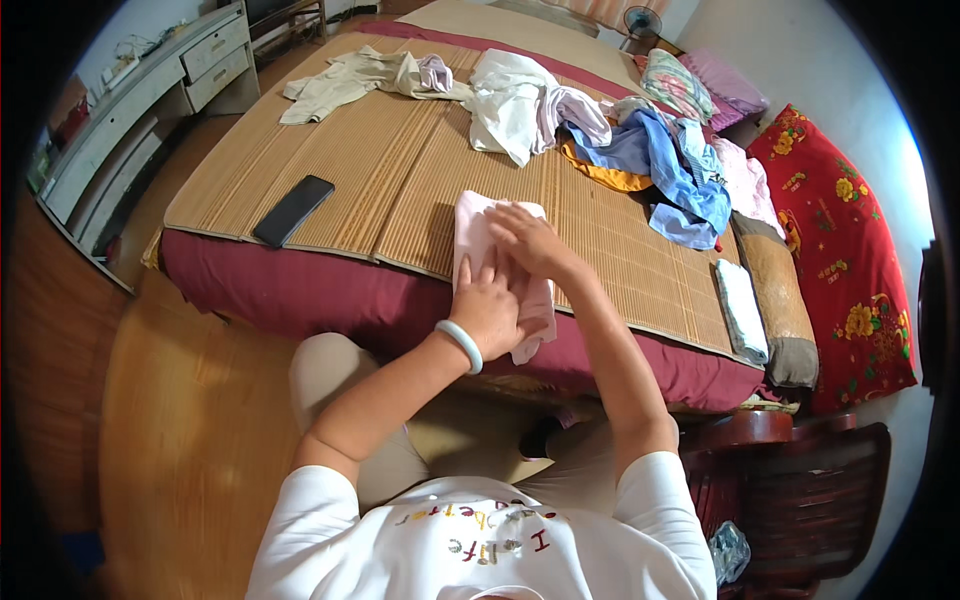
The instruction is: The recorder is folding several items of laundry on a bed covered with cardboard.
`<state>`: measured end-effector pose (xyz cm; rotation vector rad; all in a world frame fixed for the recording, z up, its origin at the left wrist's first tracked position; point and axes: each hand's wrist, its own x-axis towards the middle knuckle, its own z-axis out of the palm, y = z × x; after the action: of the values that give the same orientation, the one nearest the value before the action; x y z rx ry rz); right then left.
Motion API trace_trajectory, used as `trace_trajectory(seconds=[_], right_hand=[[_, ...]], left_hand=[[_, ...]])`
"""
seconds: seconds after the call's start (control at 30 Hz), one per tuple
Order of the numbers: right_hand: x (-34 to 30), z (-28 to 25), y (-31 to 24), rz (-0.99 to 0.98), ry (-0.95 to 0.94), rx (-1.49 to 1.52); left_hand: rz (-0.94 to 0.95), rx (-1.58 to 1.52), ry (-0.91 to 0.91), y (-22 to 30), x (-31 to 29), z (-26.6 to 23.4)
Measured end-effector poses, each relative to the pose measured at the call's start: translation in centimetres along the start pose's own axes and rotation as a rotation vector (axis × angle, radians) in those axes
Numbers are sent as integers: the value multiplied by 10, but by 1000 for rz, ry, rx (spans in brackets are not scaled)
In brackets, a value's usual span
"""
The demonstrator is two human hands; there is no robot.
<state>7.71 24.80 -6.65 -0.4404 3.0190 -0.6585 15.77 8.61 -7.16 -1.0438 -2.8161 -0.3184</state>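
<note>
A pale pink garment (474, 222), folded into a narrow strip, lies at the bed's near edge, its near end hanging over the side. My left hand (486, 308) rests flat on its middle, fingers spread; a pale bangle circles that wrist. Farther up the cloth, my right hand (530, 240) lies across it with the fingers stretched out. Both palms press on the fabric and neither grips it. What lies under the palms is hidden.
On the bamboo mat (400, 180) are a black phone (293, 211), a beige garment (345, 80), white clothes (510, 100), blue clothes (655, 160) and a folded light-blue cloth (740, 310). A brown pillow (775, 300) and red floral cloth (840, 260) line the right; a dark wooden chair (800, 490) stands below.
</note>
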Motion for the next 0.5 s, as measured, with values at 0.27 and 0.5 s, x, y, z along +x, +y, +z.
trace_trajectory(seconds=[0.27,0.5], right_hand=[[41,34,7,79,-50,-140],[60,39,10,271,88,-277]], left_hand=[[63,-10,130,-6,-16,17],[210,128,62,14,-27,23]])
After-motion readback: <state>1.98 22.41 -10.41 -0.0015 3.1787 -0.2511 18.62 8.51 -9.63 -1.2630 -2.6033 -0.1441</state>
